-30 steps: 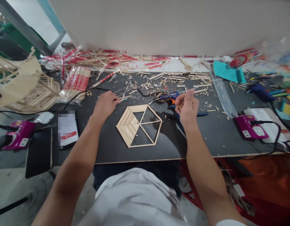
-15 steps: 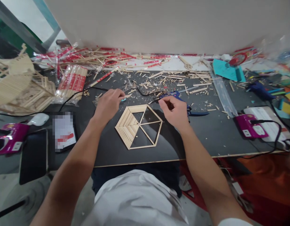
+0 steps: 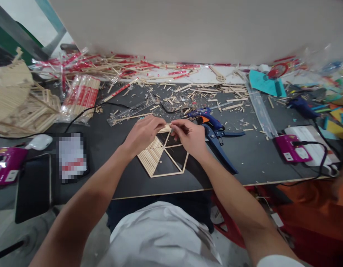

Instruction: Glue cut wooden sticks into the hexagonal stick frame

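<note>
Dark grey tabletop point(image 3: 127, 185) runs across in front of me, with a pale panel point(image 3: 171, 33) standing behind its far side and wooden scraps point(image 3: 197, 91) scattered over its back part. Right before me lies the hexagonal stick frame point(image 3: 149, 159), flat on the surface; its left side is filled with close rows of sticks, and spokes divide the open part.

Both my hands are at its far edge, fingertips almost meeting. The fingers of my left hand point(image 3: 143, 133) are bunched nearly closed, and my right hand point(image 3: 192, 137) has thumb and forefinger pinched together. I cannot tell whether either grips a loose stick.

To the right are a blue glue gun point(image 3: 211, 118) and, just nearer me, blue-handled cutters point(image 3: 220, 148). Beyond my left hand is a clear ruler point(image 3: 127, 114). Farther left sit wrapped chopstick packs point(image 3: 82, 94) and a bigger stick structure point(image 3: 35, 107), with two phones point(image 3: 33, 189) closer to me.
</note>
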Action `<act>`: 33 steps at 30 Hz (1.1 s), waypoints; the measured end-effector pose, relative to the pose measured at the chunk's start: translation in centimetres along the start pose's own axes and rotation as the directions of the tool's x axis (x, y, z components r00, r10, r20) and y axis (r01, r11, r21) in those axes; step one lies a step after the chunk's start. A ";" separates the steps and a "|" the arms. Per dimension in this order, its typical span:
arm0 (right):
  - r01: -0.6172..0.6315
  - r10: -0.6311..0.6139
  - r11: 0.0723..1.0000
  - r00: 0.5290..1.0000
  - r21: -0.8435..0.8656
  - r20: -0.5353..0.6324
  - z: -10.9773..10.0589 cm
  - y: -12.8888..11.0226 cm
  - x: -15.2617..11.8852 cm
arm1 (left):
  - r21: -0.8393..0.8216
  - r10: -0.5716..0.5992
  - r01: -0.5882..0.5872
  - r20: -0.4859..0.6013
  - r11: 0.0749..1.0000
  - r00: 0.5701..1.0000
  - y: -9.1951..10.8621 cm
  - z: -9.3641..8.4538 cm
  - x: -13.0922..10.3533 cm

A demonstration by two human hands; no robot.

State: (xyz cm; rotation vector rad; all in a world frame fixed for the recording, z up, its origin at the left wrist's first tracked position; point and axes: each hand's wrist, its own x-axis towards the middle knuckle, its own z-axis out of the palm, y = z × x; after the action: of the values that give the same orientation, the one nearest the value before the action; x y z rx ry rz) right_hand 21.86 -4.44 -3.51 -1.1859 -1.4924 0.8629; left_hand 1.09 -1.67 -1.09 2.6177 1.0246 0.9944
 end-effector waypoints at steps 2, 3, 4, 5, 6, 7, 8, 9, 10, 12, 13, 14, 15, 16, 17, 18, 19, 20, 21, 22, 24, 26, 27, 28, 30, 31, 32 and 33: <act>-0.027 0.027 0.999 1.000 0.043 -0.001 0.1 0.0 0.0 | -0.040 -0.054 0.054 0.007 0.998 0.999 0.1 0.1 0.1; -0.033 0.033 0.998 0.999 0.060 -0.003 0.1 -0.1 0.0 | -0.058 -0.086 0.087 0.020 0.994 0.996 0.2 0.1 0.1; -0.032 0.032 0.997 0.999 0.066 -0.005 0.1 -0.2 0.0 | -0.073 -0.117 0.120 0.042 0.990 0.992 0.3 0.2 0.2; -0.022 0.022 0.998 1.000 0.055 -0.009 0.1 -0.3 0.0 | -0.084 -0.142 0.147 0.071 0.986 0.987 0.4 0.2 0.2; -0.005 0.006 1.000 1.000 0.026 -0.017 0.1 -0.4 -0.1 | -0.093 -0.154 0.163 0.100 0.982 0.983 0.5 0.3 0.3; 0.014 -0.015 1.000 1.000 -0.014 -0.023 0.0 -0.5 -0.1 | -0.101 -0.157 0.170 0.125 0.980 0.980 0.6 0.3 0.3; 0.034 -0.036 0.998 0.999 -0.058 -0.028 0.0 -0.6 -0.1 | -0.110 -0.157 0.174 0.143 0.979 0.977 0.7 0.4 0.3; 0.053 -0.056 0.994 0.998 -0.094 -0.031 0.0 -0.6 -0.1 | -0.118 -0.156 0.175 0.152 0.977 0.976 0.7 0.4 0.3; 0.066 -0.069 0.992 0.997 -0.110 -0.030 0.0 -0.6 0.0 | -0.127 -0.154 0.174 0.149 0.977 0.977 0.7 0.4 0.3; 0.076 -0.078 0.995 0.997 -0.072 -0.026 0.0 -0.6 0.0 | -0.137 -0.147 0.163 0.122 0.977 0.982 0.7 0.3 0.2; 0.071 -0.072 0.997 0.997 -0.032 -0.019 0.1 -0.5 0.0 | -0.137 -0.135 0.149 0.107 0.979 0.985 0.7 0.3 0.2; 0.064 -0.064 0.998 0.998 0.010 -0.013 0.1 -0.5 0.1 | -0.132 -0.116 0.128 0.092 0.983 0.989 0.7 0.3 0.2; 0.057 -0.057 0.997 0.998 0.048 -0.008 0.2 -0.4 0.1 | -0.125 -0.097 0.106 0.081 0.986 0.992 0.6 0.2 0.2; 0.051 -0.050 0.996 0.999 0.080 -0.007 0.2 -0.4 0.1 | -0.117 -0.078 0.087 0.075 0.989 0.994 0.6 0.2 0.2; 0.044 -0.043 0.994 0.999 0.103 -0.013 0.3 -0.4 0.0 | -0.110 -0.063 0.070 0.072 0.991 0.995 0.6 0.1 0.2; 0.036 -0.033 0.992 0.999 0.122 -0.026 0.3 -0.4 0.0 | -0.105 -0.050 0.057 0.067 0.993 0.996 0.6 0.1 0.2; 0.028 -0.022 0.990 0.999 0.139 -0.046 0.4 -0.5 0.0 | -0.102 -0.040 0.046 0.061 0.994 0.997 0.6 0.0 0.3; 0.022 -0.012 0.988 0.998 0.155 -0.064 0.4 -0.5 -0.1 | -0.100 -0.028 0.033 0.053 0.994 0.998 0.6 0.0 0.3; 0.021 -0.009 0.986 0.997 0.164 -0.076 0.4 -0.6 -0.1 | -0.099 -0.015 0.019 0.045 0.995 0.999 0.6 -0.1 0.3; 0.027 -0.013 0.986 0.996 0.165 -0.083 0.4 -0.6 -0.1 | -0.097 -0.001 0.005 0.036 0.995 0.999 0.7 -0.1 0.3; 0.056 -0.044 0.986 0.996 0.154 -0.080 0.3 -0.6 -0.2 | -0.092 0.019 -0.017 0.022 0.996 1.000 0.7 -0.2 0.3; 0.087 -0.078 0.987 0.994 0.134 -0.074 0.3 -0.5 -0.3 | -0.093 0.027 -0.025 0.016 0.995 1.000 0.7 -0.2 0.2; 0.096 -0.088 0.988 0.994 0.122 -0.072 0.3 -0.4 -0.3 | -0.096 0.027 -0.025 0.015 0.995 1.000 0.6 -0.1 0.2; 0.101 -0.094 0.989 0.993 0.108 -0.071 0.3 -0.4 -0.4 | -0.098 0.026 -0.024 0.018 0.995 1.000 0.5 -0.1 0.1; 0.113 -0.109 0.992 0.992 0.053 -0.067 0.3 -0.4 -0.4 | -0.092 0.025 -0.022 0.028 0.996 0.999 0.3 0.0 0.0; 0.125 -0.124 0.992 0.990 0.011 -0.059 0.2 -0.5 -0.3 | -0.081 0.027 -0.024 0.036 0.996 0.999 0.2 0.1 -0.1; 0.146 -0.147 0.989 0.989 -0.039 -0.031 -0.1 -0.7 -0.1 | -0.066 0.031 -0.028 0.049 0.997 0.998 0.0 0.1 -0.2; 0.174 -0.174 0.980 0.985 -0.098 0.013 -0.5 -1.0 0.2 | -0.048 0.033 -0.030 0.062 0.998 0.998 -0.2 0.1 -0.3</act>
State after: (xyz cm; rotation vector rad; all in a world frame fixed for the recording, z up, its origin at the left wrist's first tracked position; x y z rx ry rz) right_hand 22.10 -4.57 -2.39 -1.1059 -1.6317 0.6808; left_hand 0.88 -1.64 -1.39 2.6170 0.9373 0.9245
